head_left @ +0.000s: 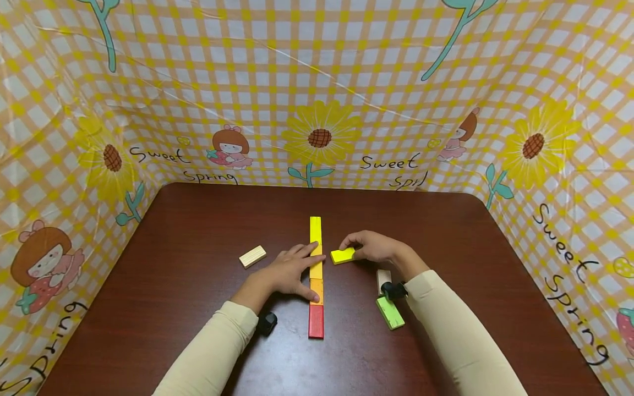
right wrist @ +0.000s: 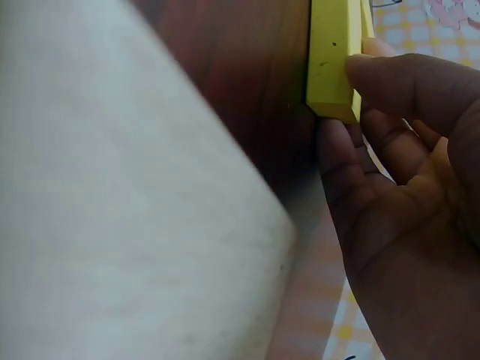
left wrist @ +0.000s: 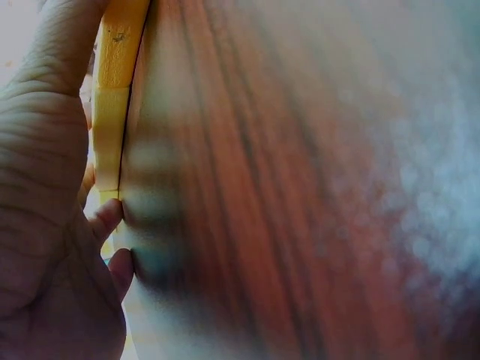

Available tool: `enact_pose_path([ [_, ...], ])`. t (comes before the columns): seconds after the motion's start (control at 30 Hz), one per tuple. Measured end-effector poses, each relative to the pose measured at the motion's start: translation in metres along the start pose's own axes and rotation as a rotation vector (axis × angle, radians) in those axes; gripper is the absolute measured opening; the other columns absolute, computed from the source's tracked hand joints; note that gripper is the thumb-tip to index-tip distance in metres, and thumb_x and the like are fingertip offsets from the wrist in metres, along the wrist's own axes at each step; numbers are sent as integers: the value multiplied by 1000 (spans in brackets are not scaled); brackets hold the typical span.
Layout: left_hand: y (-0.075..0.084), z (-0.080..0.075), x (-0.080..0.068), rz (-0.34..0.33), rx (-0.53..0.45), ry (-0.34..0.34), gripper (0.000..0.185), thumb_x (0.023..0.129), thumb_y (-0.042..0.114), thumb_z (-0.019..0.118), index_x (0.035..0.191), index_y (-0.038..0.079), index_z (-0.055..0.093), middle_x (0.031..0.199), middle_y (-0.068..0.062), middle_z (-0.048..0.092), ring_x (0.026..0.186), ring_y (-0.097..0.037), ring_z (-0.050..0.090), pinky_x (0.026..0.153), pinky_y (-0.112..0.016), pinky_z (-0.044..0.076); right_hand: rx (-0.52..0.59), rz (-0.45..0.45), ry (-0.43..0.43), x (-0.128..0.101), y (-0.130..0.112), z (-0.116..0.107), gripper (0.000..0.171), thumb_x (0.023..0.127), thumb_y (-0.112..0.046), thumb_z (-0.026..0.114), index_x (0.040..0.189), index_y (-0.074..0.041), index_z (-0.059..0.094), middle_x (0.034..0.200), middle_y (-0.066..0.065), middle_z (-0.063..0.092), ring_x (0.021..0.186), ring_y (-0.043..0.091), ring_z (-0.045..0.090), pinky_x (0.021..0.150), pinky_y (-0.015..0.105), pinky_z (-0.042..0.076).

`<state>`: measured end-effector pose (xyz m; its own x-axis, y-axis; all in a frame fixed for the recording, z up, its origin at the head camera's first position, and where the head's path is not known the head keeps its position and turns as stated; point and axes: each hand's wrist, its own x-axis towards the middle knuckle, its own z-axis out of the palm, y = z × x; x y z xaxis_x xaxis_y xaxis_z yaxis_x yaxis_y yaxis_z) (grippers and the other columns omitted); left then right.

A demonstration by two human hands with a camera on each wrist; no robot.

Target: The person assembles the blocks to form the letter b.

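Observation:
A line of blocks (head_left: 316,275) runs down the middle of the brown table (head_left: 198,231), red at the near end, then orange, then yellow at the far end. My left hand (head_left: 303,270) rests flat on the middle of this line, with fingers straight and the thumb against the orange block. In the left wrist view the palm (left wrist: 45,225) lies along the orange and yellow blocks (left wrist: 112,127). Just right of the line, my right hand (head_left: 353,250) pinches a lemon-yellow block (head_left: 343,255) lying on the table. The right wrist view shows that block (right wrist: 330,60) between thumb and fingers (right wrist: 390,82).
A plain wooden block (head_left: 252,256) lies left of the line. Another plain block (head_left: 383,279) and a green block (head_left: 389,312) lie by my right wrist. Checked yellow cloth walls (head_left: 317,110) close in the table at the back and both sides.

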<state>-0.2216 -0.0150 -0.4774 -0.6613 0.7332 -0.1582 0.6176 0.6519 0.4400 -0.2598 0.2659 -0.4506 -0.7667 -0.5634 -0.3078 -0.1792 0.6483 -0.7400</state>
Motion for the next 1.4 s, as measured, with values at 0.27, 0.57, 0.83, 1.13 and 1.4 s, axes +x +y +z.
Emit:
enact_pose_path([
  [0.27,-1,1,0,0,-5,10,101,74,66,76,157,28,33,166,1,10,149,-26,15,114,-54,19,11,27,-44,-11,-11,13,31,89,12,58,109,-9,68,103,5,63,92,24,54,80,35,47],
  [0.57,1,2,-2,-11,-9,-2,101,74,66,76,157,30,32,166,1,10,149,-27,14,114,-56,19,-83,-38,-75,-20,-20,27,31,87,11,59,108,-10,67,101,2,64,90,20,54,79,34,46],
  [0.83,1,1,-2,-11,-13,0,100,75,66,75,157,29,31,166,2,8,150,-28,12,114,-56,19,-91,-64,-89,-25,-29,36,31,87,11,60,108,-12,67,100,-1,63,89,20,55,80,35,47],
  [1.13,-1,2,-1,-7,-1,0,100,75,67,74,157,29,31,166,2,9,149,-26,12,114,-54,19,-97,-76,-79,-26,-29,39,31,87,11,59,107,-11,67,100,0,63,90,21,55,81,36,47],
  [1.4,0,1,-1,-2,-13,0,100,75,66,75,157,28,31,166,2,8,149,-27,12,114,-55,19,-117,-75,-46,-28,-31,41,30,89,9,59,109,-11,67,103,0,63,91,19,55,83,36,46],
])
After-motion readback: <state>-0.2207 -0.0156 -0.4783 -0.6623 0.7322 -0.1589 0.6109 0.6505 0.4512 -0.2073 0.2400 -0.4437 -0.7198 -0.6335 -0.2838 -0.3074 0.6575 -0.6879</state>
